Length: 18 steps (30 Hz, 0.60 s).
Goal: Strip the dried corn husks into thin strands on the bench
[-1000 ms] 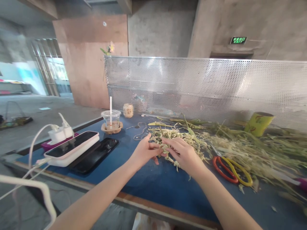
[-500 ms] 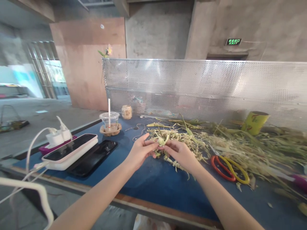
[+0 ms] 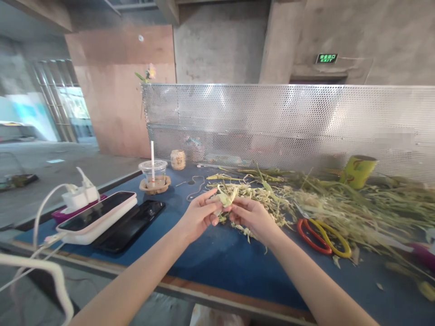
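Observation:
Between my two hands is a small pale green piece of folded plant leaf [image 3: 227, 196], its strips sticking up above my fingers. My left hand [image 3: 200, 215] pinches it from the left between thumb and fingers. From the other side, the fingertips of my right hand [image 3: 253, 216] close on its lower right part. Just behind and under my hands lies a heap of pale, dried plant pieces [image 3: 272, 203] on the blue tabletop [image 3: 217, 265]. Scissors with one red and one yellow handle [image 3: 321, 237] rest right of my right hand, their blades partly under plant strips.
At left lie a black phone [image 3: 132, 226], another phone on a white box [image 3: 98, 217] and a purple power strip [image 3: 73, 210] with cables. Behind them stand a lidded plastic cup [image 3: 152, 172] and a small jar [image 3: 178, 160]. A yellow-green can [image 3: 358, 172] stands among long stalks.
The leaf piece between my fingers has turned a little and shows a broader face. My hands stay close together. The whole view has shifted slightly.

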Tool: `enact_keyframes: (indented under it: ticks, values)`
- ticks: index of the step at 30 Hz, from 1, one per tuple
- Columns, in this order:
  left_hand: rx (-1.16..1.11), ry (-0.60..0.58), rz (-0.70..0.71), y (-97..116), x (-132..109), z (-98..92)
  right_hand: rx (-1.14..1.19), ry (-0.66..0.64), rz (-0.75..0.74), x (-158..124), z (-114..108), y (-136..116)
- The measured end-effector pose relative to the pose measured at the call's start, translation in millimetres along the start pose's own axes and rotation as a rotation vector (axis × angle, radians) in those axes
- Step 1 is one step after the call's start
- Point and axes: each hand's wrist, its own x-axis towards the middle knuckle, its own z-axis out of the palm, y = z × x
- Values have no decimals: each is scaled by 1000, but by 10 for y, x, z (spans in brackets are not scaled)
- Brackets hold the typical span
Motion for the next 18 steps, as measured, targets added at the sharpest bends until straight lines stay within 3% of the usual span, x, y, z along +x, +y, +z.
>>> enact_keyframes:
  ticks: [8, 12, 18]
  values:
    - [-6, -98, -24, 2, 23, -30, 248, 109, -12, -26, 41, -26]
    - [5, -90, -38, -11, 12, -16, 135, 128, -111, -6, 31, 15]
    - [-3, -40, -29, -11, -6, 0, 61, 103, -82, -20, 29, 12]
